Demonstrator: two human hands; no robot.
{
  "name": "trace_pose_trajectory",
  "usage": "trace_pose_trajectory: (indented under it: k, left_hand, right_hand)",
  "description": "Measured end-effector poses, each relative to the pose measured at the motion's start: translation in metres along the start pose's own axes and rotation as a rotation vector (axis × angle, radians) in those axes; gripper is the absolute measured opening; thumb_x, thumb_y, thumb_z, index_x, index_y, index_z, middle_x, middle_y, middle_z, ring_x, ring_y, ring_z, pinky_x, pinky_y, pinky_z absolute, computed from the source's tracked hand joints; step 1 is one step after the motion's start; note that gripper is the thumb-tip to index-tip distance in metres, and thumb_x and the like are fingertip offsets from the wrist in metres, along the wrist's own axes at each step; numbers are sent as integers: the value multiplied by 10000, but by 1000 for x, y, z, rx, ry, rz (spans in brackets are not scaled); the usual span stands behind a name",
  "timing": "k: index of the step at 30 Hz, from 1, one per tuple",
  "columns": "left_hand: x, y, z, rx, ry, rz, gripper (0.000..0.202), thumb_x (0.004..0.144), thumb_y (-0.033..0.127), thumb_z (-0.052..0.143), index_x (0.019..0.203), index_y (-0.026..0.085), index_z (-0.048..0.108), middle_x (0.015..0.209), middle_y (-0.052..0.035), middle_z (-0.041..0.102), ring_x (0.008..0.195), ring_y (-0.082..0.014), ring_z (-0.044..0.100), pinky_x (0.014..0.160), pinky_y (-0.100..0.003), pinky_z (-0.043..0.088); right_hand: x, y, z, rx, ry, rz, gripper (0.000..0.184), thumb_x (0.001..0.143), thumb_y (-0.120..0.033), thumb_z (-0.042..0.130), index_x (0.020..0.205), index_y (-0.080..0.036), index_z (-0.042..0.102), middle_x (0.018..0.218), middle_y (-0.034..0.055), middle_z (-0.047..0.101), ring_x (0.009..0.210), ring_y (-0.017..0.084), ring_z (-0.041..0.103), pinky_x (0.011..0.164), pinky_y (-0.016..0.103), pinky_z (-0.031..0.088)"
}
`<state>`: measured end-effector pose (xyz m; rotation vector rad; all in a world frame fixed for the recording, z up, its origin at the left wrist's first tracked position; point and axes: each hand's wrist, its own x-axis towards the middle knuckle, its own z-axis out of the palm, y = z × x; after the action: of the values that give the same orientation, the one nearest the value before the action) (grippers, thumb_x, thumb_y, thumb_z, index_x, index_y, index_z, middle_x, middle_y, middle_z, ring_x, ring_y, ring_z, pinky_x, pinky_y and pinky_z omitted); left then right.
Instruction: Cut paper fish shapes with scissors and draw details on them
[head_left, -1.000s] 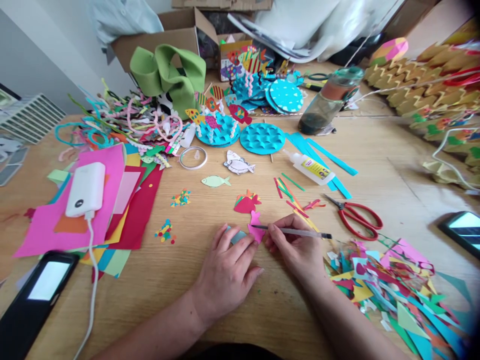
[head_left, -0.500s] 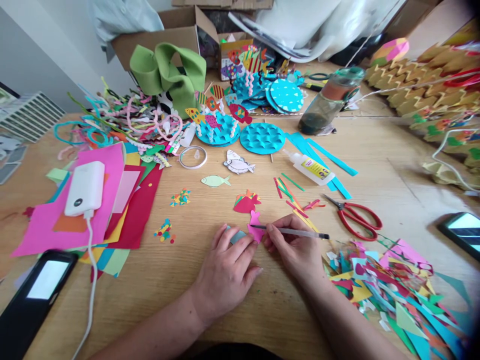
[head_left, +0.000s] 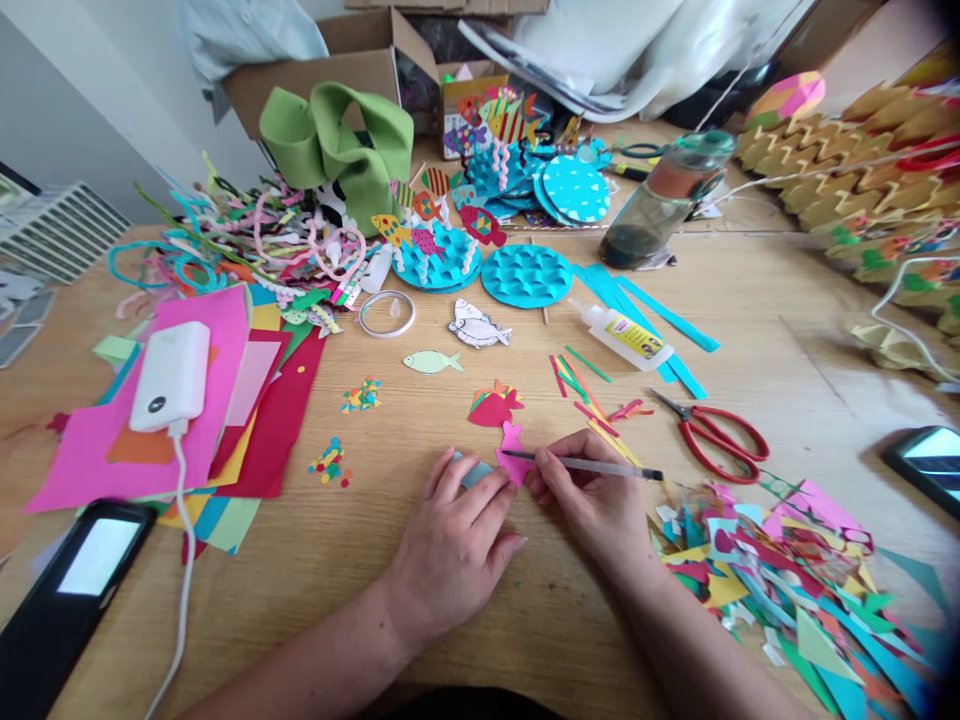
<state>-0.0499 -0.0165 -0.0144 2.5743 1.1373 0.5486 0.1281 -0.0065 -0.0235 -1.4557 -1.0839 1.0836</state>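
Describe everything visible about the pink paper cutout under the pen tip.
The pink paper cutout is a small flat piece of bright pink paper with a lobed, wavy outline. It lies on the wooden table, just below a red paper fish. The left hand presses its near-left edge with fingertips; part of it is hidden under them. The right hand holds a thin pen whose tip rests on its surface. Any drawn marks are too small to tell.

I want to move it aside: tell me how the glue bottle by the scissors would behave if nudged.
The glue bottle lies on its side on the table; its round body would probably roll. It looks like small plastic, so likely light. The cap seems on, so leaking seems unlikely.
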Motion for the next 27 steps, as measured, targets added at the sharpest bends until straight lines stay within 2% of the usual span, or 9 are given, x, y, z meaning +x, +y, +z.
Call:
trace_pose_trajectory:
  k: [10, 27]
  left_hand:
    - [0, 0, 0, -1, 3, -3, 367, 915, 306, 565, 1247, 159, 614, 1243, -68, 660, 1210, -291, 486, 1101, -546, 362]
    - [0, 0, 0, -16, 1, -4, 357, 924, 302, 549, 1243, 157, 616, 1247, -55, 659, 1208, -292, 481, 1111, -548, 345]
  right_hand:
    - [0, 6, -3, -43, -16, -6, 261, 871, -413, 655, 758, -210, 535, 559, 4, 623, 455, 138, 582, 430, 238, 468]
    - [1, 4, -1, -7, -7, -10, 269, 846, -420, 675, 745, -213, 535, 532, -1, 618, 421, 139, 569, 401, 235, 456]
